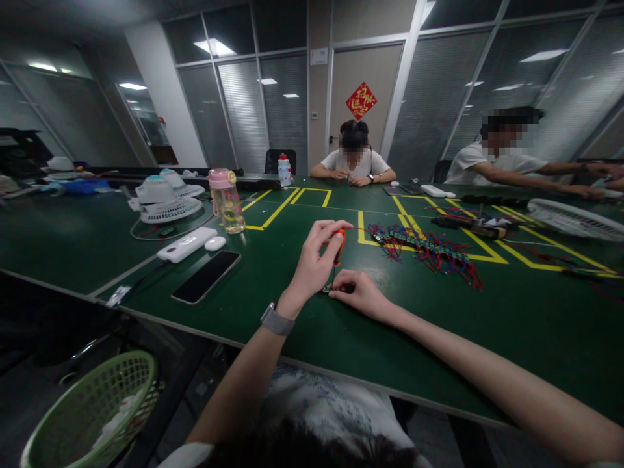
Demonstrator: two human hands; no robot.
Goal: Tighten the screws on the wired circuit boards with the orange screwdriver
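Observation:
My left hand [314,257] is closed round the orange-and-black handle of a screwdriver [340,247], held upright with its thin shaft pointing down. Below the shaft, a small circuit board [325,290] lies on the green table. The fingers of my right hand [361,296] are pinched on this board, and they partly cover it. Whether the screwdriver tip touches a screw is too small to tell. Beyond my hands to the right lies a long row of circuit boards with red and blue wires [429,246].
Left of my hands lie a phone [207,276], a white power strip [188,244], a pink-lidded bottle [227,207] and white fan parts [168,198]. A green basket [141,370] stands below the table edge. Two people sit across the table. At right are a fan grille [575,218] and more wires.

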